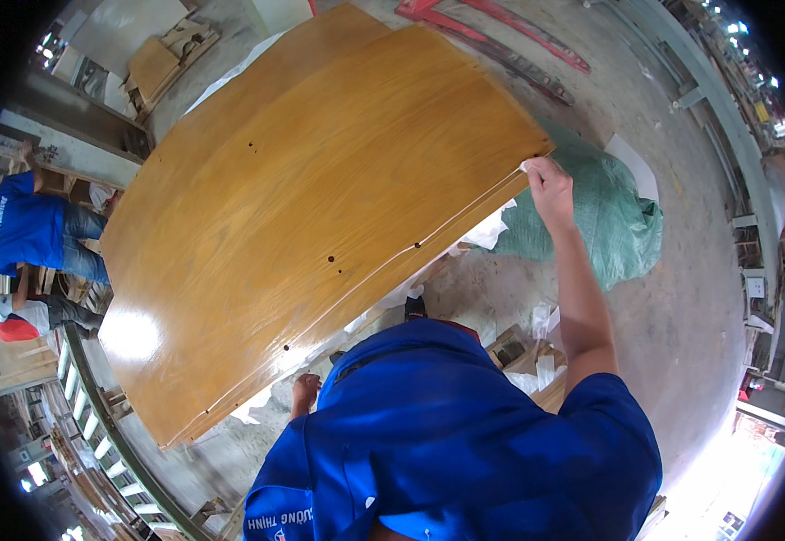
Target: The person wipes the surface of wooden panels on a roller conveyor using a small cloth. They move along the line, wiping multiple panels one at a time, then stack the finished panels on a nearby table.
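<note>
The panel (pixel 338 189) lies broad and glossy in front of you, its near edge running from its left end up to the corner at its right. Your right hand (pixel 550 187) is at that corner, thumb and fingers pinched together on a white scrap (pixel 527 166); whether it is cloth, paper or film, you cannot tell from here. Your left hand (pixel 306 394) hangs just off the near edge, toward the panel's left end, fingers curled; whether they close on anything does not show. The step looks like edge work with the scrap, so a light, even pinch and a flat pass should serve best, with bare fingertips off the shiny face. A pale line follows the near edge, maybe a thread or only a highlight; check it before pulling. Go gently around the dark holes (pixel 331 259) in the face, where a loose fibre could snag. Mind the panel's corners, which look the likeliest to chip. Beyond its right corner sits the green bundle (pixel 591 212), with floor (pixel 694 243) past it for stepping; the pallet jack (pixel 500 36) stands off its far right side. Left of the panel, the rack (pixel 108 442) and two co-workers (pixel 30 221) narrow your room, so swing nothing that way.
</note>
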Available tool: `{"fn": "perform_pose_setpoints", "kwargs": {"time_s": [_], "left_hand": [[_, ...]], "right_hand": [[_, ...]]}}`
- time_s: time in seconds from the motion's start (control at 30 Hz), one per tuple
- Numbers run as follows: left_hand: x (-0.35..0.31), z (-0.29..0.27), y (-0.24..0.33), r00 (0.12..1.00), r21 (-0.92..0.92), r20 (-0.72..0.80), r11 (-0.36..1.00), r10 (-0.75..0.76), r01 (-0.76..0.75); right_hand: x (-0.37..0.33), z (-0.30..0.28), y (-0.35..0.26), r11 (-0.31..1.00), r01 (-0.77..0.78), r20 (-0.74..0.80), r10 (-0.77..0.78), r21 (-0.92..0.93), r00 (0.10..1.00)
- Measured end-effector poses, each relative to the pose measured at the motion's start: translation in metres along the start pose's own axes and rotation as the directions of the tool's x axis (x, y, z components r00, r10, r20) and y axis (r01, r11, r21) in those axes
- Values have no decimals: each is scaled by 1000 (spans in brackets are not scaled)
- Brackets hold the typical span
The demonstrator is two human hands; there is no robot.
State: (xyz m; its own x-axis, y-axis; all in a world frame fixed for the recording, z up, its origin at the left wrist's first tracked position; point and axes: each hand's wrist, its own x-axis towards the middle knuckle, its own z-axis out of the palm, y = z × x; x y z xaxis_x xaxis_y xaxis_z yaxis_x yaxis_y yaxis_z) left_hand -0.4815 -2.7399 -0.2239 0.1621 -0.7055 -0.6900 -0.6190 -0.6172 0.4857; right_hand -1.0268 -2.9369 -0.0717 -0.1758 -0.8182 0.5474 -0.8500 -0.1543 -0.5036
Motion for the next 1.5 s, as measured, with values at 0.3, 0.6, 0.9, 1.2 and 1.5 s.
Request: {"fn": "perform_pose_setpoints", "kwargs": {"time_s": [0.3,0.6,0.9,1.2,1.5], "left_hand": [[-1,13,9,1000,96,10,995,16,-16],[8,30,8,998,143,-28,988,-61,64],[0,22,17,996,98,42,992,74,-78],[-12,26,28,998,-76,-20,995,-65,63],[-40,43,10,978,-152,-104,975,-179,162]], "right_hand": [[19,-11,40,999,-40,-33,40,-6,999],[24,-13,54,999,-38,-24,38,-38,999],[31,-22,75,998,30,-14,-31,-58,999],[77,-9,73,337,-567,322,562,752,762],[166,62,52,334,-590,469,378,735,798]]}}
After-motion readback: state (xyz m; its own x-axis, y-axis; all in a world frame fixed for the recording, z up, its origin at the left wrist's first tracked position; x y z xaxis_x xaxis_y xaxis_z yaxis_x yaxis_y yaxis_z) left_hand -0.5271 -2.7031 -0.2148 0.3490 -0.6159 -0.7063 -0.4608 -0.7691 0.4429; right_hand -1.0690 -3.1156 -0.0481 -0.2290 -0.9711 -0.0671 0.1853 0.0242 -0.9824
